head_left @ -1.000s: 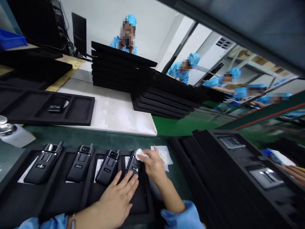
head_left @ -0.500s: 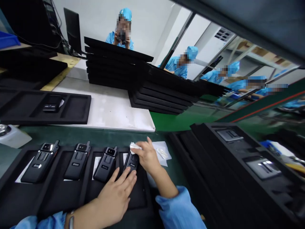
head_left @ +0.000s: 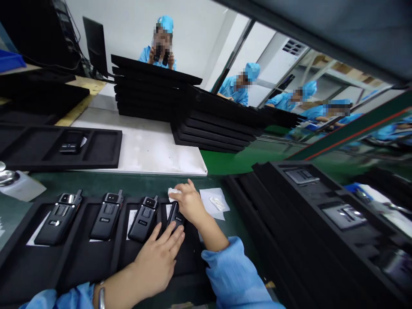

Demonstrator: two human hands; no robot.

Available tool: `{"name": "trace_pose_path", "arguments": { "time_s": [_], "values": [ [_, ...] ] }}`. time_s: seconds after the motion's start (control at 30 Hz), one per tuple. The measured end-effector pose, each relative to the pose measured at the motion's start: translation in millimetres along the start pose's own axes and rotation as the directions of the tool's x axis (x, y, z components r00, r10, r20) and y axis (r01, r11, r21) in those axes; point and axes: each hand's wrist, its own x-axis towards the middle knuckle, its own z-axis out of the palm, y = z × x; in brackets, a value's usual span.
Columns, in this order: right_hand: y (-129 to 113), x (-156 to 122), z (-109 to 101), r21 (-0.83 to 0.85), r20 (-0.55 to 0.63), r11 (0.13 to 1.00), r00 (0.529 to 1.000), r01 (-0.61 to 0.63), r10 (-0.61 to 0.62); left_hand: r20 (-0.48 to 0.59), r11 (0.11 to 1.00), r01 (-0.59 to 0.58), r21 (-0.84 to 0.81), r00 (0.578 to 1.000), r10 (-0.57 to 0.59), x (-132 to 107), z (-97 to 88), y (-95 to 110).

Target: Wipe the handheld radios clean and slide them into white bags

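Note:
My right hand pinches a white wipe at the top end of a black handheld radio, which lies in the rightmost compartment of a black foam tray. With fingers stretched out, my left hand rests on the lower end of that same radio. Three more radios lie to the left, face down with their cameras up: one beside my left hand, a middle one and a far-left one. White paper shows beneath them. My right fingers hide the radio's top.
White sheets with small folded wipes lie right of the tray. Stacked foam trays with devices stand at the right. Further black trays are piled behind the white board. A dispenser bottle stands at left. Several co-workers sit opposite.
My right hand with the wipe has shifted slightly up over the radio's top end. My left hand stays on its lower end. The whole view has moved a little.

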Motion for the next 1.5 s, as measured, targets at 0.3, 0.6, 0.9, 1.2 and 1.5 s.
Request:
{"name": "trace_pose_path", "arguments": {
  "time_s": [0.3, 0.6, 0.9, 1.2, 1.5],
  "values": [
    [23.5, -72.3, -20.5, -0.092, -0.072, 0.995, 0.997, -0.04, 0.034, -0.045, 1.0, -0.003, -0.024, 0.999, 0.002, -2.3, 4.7, -0.7],
    [-37.5, -107.8, -18.8, 0.039, -0.238, 0.972, 0.943, -0.23, 0.233, -0.111, 0.999, 0.003, 0.047, 0.994, 0.002, -16.7, 9.5, 3.6],
    [-79.0, -77.5, -0.8, -0.259, -0.18, 0.919, 0.949, -0.298, 0.257, -0.082, 0.999, 0.037, 0.025, 0.996, -0.035, -19.4, 4.7, 5.0],
    [-88.5, -57.6, 2.0, -0.192, -0.064, 0.942, 0.962, -0.274, 0.267, -0.026, 0.999, 0.046, -0.011, 0.999, -0.046, -18.1, 2.2, 4.9],
    [-64.9, -99.1, -17.9, -0.271, -0.105, 0.918, 0.957, -0.29, 0.272, -0.08, 0.999, 0.039, -0.031, 0.996, -0.042, -20.5, 4.9, 3.5]
  ]
}}
